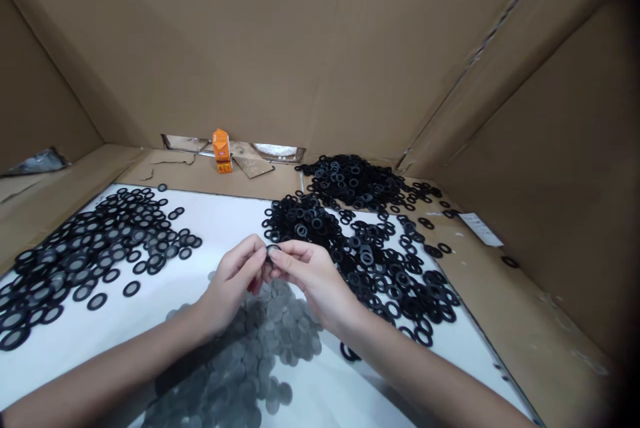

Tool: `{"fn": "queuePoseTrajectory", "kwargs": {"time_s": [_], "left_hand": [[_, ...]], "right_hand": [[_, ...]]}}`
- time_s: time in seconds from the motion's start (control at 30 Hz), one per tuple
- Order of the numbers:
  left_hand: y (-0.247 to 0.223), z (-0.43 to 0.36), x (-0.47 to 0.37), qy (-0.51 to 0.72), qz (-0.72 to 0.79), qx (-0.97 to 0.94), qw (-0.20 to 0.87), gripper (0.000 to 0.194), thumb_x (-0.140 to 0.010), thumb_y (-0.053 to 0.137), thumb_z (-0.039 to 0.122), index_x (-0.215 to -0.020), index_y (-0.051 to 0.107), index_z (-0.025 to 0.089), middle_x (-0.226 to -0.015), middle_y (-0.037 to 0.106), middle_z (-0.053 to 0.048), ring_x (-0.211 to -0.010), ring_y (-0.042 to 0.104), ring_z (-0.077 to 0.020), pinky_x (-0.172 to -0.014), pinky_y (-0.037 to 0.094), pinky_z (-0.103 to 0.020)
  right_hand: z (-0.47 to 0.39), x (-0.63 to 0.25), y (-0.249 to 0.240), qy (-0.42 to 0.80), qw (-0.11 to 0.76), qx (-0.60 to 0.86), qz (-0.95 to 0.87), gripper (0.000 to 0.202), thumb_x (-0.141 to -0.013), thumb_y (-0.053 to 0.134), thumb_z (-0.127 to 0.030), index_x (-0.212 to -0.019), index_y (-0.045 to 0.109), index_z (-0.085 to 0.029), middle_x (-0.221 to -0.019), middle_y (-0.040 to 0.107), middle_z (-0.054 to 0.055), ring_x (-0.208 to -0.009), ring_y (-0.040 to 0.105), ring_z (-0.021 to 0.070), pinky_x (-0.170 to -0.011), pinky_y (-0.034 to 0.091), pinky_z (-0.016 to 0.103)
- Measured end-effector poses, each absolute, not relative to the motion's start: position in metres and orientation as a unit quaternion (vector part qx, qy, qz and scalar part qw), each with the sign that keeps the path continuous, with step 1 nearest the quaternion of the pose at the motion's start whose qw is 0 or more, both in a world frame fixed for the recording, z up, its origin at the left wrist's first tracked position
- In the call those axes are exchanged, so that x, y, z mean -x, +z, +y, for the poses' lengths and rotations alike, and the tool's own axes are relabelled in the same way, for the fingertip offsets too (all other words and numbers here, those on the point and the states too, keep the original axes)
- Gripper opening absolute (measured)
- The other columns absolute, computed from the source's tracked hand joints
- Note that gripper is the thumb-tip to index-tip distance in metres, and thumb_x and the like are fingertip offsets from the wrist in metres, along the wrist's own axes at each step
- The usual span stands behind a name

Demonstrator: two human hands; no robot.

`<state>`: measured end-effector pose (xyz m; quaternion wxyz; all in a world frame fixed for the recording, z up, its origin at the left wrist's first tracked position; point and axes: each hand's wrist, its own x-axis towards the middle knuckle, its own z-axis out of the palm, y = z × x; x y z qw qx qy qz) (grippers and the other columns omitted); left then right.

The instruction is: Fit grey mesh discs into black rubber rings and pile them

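A black ring washer (273, 249) is pinched between the fingertips of both my hands, above the middle of the white board. Grey shows inside it, though my fingers cover part of it. My left hand (234, 279) grips it from the left with thumb and fingers closed. From the other side my right hand (314, 276) closes on it too. Below my wrists lies a spread of thin grey discs (250, 355), partly hidden by my forearms. To the left, a heap of black rings with grey discs in them (117, 251) covers the board.
Loose black rings (400, 281) pile up on the right, with another heap (353, 178) behind on the cardboard. Tall cardboard walls (240, 41) enclose the white board (220, 211). An orange carton (221, 150) stands at the back; a white label (481, 229) lies right.
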<state>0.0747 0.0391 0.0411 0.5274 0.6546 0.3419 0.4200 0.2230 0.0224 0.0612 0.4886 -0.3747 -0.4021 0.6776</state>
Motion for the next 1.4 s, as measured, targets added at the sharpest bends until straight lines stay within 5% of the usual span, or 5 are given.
{"fn": "queuePoseTrajectory", "kwargs": {"time_s": [0.2,0.5,0.77,1.07,1.4], "left_hand": [[0.045,0.051,-0.065,0.368,0.329,-0.738,0.46,0.033,-0.095,0.038,0.036,-0.069,0.048,0.017,-0.058,0.051,0.003,-0.051,0.046,-0.0096,-0.05,0.037,-0.02],[0.052,0.042,-0.058,0.432,0.272,-0.827,0.235,0.025,-0.091,0.044,0.014,-0.07,0.057,0.015,-0.06,0.064,0.0,-0.051,0.055,-0.0087,-0.052,0.039,-0.018],[0.061,0.044,-0.057,0.451,0.226,-0.859,0.085,0.018,-0.086,0.049,0.01,-0.071,0.056,0.015,-0.053,0.052,0.002,-0.047,0.045,-0.0093,-0.05,0.034,-0.02],[0.077,0.06,-0.047,0.171,0.276,-0.919,0.222,0.024,-0.093,0.042,0.027,-0.073,0.052,0.018,-0.06,0.051,0.003,-0.053,0.047,-0.0103,-0.052,0.031,-0.02],[0.04,0.033,-0.067,0.452,0.34,-0.727,0.389,0.03,-0.096,0.039,0.03,-0.069,0.044,0.018,-0.059,0.048,0.003,-0.051,0.043,-0.0094,-0.051,0.035,-0.02]], "right_hand": [[0.025,-0.229,0.064,0.591,0.488,0.403,-0.5,0.019,-0.073,0.071,-0.033,-0.07,0.068,-0.015,-0.065,0.065,-0.001,-0.064,0.06,0.0126,-0.065,0.046,0.025],[0.017,-0.231,0.075,0.564,0.456,0.445,-0.526,0.015,-0.072,0.072,-0.028,-0.067,0.067,-0.014,-0.065,0.067,0.001,-0.062,0.059,0.0119,-0.058,0.043,0.022],[0.013,-0.233,0.079,0.545,0.437,0.442,-0.563,0.016,-0.073,0.071,-0.028,-0.069,0.065,-0.014,-0.062,0.063,0.0,-0.058,0.056,0.0106,-0.054,0.04,0.021],[0.022,-0.241,0.07,0.463,0.358,0.482,-0.652,0.012,-0.074,0.067,-0.027,-0.071,0.069,-0.014,-0.061,0.057,-0.001,-0.057,0.047,0.0101,-0.049,0.033,0.02],[0.014,-0.219,0.061,0.645,0.51,0.369,-0.433,0.016,-0.073,0.073,-0.03,-0.071,0.068,-0.015,-0.066,0.065,0.0,-0.064,0.06,0.0116,-0.066,0.047,0.023]]}}
